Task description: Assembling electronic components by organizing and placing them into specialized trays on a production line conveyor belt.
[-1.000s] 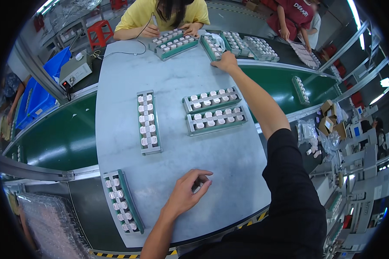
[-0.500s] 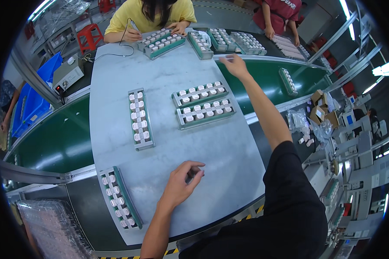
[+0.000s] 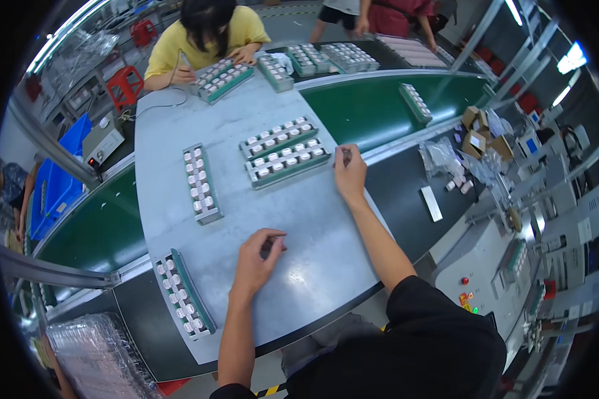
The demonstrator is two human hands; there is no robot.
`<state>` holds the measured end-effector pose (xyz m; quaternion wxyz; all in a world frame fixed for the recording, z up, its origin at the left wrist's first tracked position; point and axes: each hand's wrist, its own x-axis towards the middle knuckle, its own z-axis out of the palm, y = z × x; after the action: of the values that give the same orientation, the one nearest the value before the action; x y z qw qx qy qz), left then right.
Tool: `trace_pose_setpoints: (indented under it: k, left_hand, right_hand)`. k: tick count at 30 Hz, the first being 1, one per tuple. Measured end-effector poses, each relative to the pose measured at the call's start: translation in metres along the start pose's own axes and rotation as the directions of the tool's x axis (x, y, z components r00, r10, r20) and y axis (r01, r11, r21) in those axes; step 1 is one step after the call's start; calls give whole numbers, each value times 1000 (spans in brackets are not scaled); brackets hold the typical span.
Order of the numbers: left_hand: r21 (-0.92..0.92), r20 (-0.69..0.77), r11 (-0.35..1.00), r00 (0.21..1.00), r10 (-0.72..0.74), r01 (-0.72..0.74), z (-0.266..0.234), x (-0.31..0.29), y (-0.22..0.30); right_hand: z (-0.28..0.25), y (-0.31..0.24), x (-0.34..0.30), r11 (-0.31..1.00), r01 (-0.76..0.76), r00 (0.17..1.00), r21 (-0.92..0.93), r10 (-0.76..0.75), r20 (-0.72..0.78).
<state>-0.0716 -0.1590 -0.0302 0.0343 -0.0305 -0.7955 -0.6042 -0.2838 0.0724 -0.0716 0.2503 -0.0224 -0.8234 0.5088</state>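
My left hand [image 3: 254, 261] hovers over the near middle of the grey table, fingers loosely curled and thumb apart from them, with nothing seen in it. My right hand [image 3: 350, 174] is at the table's right edge, fingers curled closed; whether they hold anything is hidden. Just left of it lie two metal-and-green racks side by side, a nearer rack [image 3: 289, 164] and a farther rack [image 3: 279, 137], each with white-topped round pieces in a row. Another such rack [image 3: 201, 183] stands lengthwise to the left. A further rack [image 3: 183, 292] lies at the near left edge.
Across the table [image 3: 246, 206], a person in yellow [image 3: 206, 40] holds a pen-like tool over more racks [image 3: 223, 81]. A green conveyor belt [image 3: 359, 110] runs behind and bears one rack [image 3: 416, 103]. To the right are plastic bags [image 3: 442, 159] and a white box [image 3: 431, 203].
My right hand has drawn back from the far belt edge to beside the two middle racks, its fingers now curled. My left hand stays over the near table. The view has shifted.
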Motion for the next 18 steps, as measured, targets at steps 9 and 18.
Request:
trace_pose_setpoints:
  k: [9,18]
  left_hand:
    - [62,-47,998,999,24,-21,0,3,-9]
    - [60,-64,998,998,-10,14,5,9,-9]
  right_hand:
    - [-13,11,19,932,-243,951,270,174,255]
    - [-117,129,248,819,131,975,-558,-208,-75]
